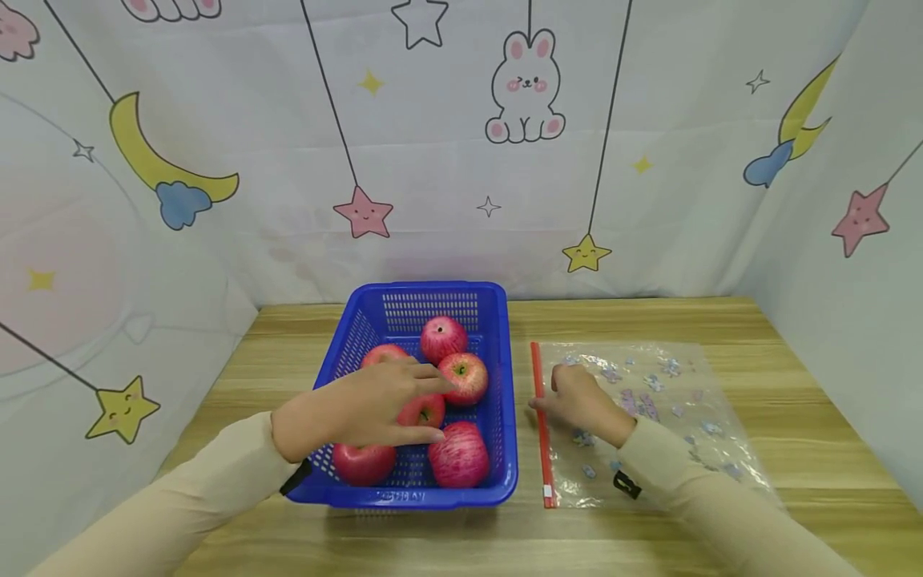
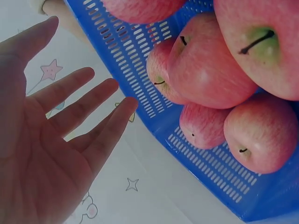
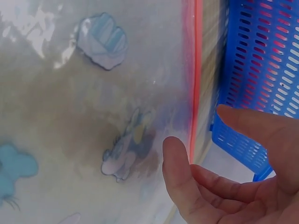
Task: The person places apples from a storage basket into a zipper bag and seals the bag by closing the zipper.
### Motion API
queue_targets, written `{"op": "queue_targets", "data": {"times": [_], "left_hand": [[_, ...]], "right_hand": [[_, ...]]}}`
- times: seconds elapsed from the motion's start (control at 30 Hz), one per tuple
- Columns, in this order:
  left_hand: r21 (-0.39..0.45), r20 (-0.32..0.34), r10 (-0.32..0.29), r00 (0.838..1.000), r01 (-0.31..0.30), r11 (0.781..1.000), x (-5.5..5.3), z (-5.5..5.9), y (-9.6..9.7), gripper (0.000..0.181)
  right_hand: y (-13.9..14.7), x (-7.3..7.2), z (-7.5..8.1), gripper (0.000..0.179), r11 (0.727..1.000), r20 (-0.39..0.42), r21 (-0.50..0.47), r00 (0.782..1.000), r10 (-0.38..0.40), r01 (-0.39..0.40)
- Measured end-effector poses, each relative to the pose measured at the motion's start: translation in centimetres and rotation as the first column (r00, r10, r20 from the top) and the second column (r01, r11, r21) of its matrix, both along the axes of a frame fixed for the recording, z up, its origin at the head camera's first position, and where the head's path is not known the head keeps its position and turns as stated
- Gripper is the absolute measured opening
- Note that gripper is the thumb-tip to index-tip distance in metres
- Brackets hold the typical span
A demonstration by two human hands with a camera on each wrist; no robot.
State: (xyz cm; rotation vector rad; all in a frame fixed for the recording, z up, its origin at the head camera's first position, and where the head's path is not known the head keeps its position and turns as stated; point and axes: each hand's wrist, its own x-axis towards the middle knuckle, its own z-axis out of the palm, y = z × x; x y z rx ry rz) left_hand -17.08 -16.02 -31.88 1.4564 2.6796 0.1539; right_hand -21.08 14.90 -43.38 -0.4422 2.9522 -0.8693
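Note:
My left hand [image 1: 368, 401] hovers palm down over a blue perforated plastic basket [image 1: 411, 498], its fingers extended and apart. Inside the basket are several red apples [image 1: 465, 378], partly covered by that hand in the head view. The left wrist view has the same hand [image 2: 60, 135] empty, apart from the apples [image 2: 212, 65]. To the basket's right, my right hand [image 1: 584, 405] is over the red-edged end of a clear zip bag [image 1: 634, 489]. In the right wrist view, its thumb and loosely bent fingers [image 3: 177, 161] are apart with nothing between them.
The bag has a red zip strip [image 1: 546, 457] with a white slider at its near end. Small printed blue and pink figures [image 1: 671, 367] show across it. Both stand on a wood-grain table [image 1: 418, 553], with a patterned white curtain [image 1: 447, 160] behind.

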Motion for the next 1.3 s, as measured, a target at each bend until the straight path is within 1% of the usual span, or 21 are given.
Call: {"op": "queue_targets", "data": {"times": [0.13,0.23,0.37,0.47,0.57,0.67,0.8,0.93,1.07,1.3], "left_hand": [[-0.04,0.009,-0.015,1.0,0.016,0.999,0.0,-0.4,0.7,0.06],[-0.059,0.016,-0.027,0.999,0.028,0.998,0.1,-0.8,1.3,0.059],[-0.073,0.011,-0.059,0.998,0.06,0.996,0.1,-1.3,1.8,0.058],[-0.084,0.011,-0.086,0.996,0.086,0.993,0.1,-1.5,2.3,0.057],[-0.093,0.031,-0.095,0.995,0.097,0.991,0.1,-1.5,2.8,0.056],[-0.097,0.053,-0.092,0.994,0.097,0.991,0.2,-1.5,3.1,0.056],[-0.098,0.074,-0.085,0.994,0.093,0.991,0.3,-1.5,3.3,0.055],[-0.104,0.07,-0.083,0.994,0.09,0.991,0.3,-1.6,3.4,0.055],[-0.113,0.07,-0.074,0.995,0.082,0.99,0.3,-1.7,3.4,0.054],[-0.143,0.078,-0.066,0.995,0.077,0.987,0.3,-2.2,3.8,0.055]], "right_hand": [[-0.1,0.1,-0.4,0.048,1.0,0.023,0.009,1.0,-0.019,0.019],[-0.1,0.3,-0.5,0.045,1.0,0.03,0.01,0.999,-0.013,0.013],[-0.1,0.4,-0.6,0.043,1.0,0.019,0.011,1.0,0.009,-0.01],[-0.1,0.4,-0.6,0.043,0.999,0.009,0.025,1.0,0.019,-0.019],[-0.2,0.3,-0.6,0.041,0.999,0.006,0.038,1.0,0.022,-0.022],[-0.2,0.2,-0.5,0.038,0.999,0.009,0.044,1.0,0.017,-0.017],[-0.4,0.2,-0.4,0.039,0.998,-0.007,0.055,1.0,0.02,-0.019],[-0.5,0.2,-0.4,0.042,0.999,-0.025,0.044,0.999,0.021,-0.02],[-0.6,0.1,-0.3,0.041,0.999,-0.046,0.028,0.999,0.024,-0.023],[-0.7,0.0,-0.5,0.035,0.998,-0.088,0.056,0.996,0.031,-0.026]]}}
